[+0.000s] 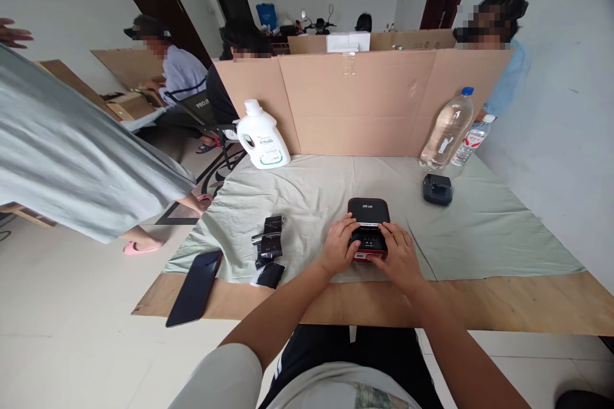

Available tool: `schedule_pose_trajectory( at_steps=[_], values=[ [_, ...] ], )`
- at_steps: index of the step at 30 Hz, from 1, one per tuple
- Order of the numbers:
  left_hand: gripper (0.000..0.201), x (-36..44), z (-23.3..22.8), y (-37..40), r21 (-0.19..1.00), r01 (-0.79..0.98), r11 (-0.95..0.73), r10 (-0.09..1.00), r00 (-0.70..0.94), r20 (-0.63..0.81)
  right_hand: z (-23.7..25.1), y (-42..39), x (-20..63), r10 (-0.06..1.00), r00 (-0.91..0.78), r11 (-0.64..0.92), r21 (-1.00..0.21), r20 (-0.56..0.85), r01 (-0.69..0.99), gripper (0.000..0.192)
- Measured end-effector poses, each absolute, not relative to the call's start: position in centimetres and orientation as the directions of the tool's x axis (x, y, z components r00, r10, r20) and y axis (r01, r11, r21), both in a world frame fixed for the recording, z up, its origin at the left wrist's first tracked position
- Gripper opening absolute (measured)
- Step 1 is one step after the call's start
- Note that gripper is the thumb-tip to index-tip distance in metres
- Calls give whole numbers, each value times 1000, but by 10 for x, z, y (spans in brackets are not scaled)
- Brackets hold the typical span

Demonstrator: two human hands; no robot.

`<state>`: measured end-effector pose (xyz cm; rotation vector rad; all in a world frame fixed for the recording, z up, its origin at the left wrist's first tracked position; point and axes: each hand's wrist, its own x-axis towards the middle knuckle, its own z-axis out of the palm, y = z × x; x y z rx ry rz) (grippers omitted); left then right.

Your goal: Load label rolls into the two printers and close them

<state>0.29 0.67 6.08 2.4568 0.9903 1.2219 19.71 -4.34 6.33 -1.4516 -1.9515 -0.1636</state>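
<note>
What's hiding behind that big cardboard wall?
Over the cardboard wall show a white box, more cardboard, handlebars farther back, a person's head near the left end and another near the right. Anything lower is covered, so I can't tell.

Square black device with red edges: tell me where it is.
In the head view, the device lies just right of centre on the pale green cloth, between the left hand and right hand, both touching it.

The cloth-covered table (503,297) at lower centre carries a jug (265,139), bottles (447,131), black packets (271,245), a phone (193,291) and a black case (368,209).
</note>
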Motion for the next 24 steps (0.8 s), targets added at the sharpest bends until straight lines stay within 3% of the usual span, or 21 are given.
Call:
schedule_pose_trajectory(
  at_steps=[5, 13, 16, 19, 21, 24],
  values=[
    [40, 11, 52, 5, 494, 486, -721, 677, 346, 649, 64, -42, 197, 813, -124, 342, -296, 569, 892, 63],
    [37, 10, 53, 3, 574, 483, -662, 745, 340, 574, 64, -41, 199, 842, -114, 358, -387, 528, 850, 63],
    [49, 13, 46, -4, 758, 433, -488, 871, 190, 453, 47, -50, 197, 858, 21, 292, -521, 513, 802, 76],
    [61, 19, 34, -9, 943, 229, -240, 968, 133, 214, 33, -56, 193, 885, 146, 206, -652, 443, 729, 81],
    [62, 20, 30, -7, 988, 93, -124, 980, 166, 107, 32, -54, 190, 903, 146, 190, -680, 404, 708, 76],
    [63, 10, 34, 9, 998, 0, -68, 988, 136, 68, 42, -32, 178, 908, 112, 208, -667, 403, 715, 75]
  ],
)
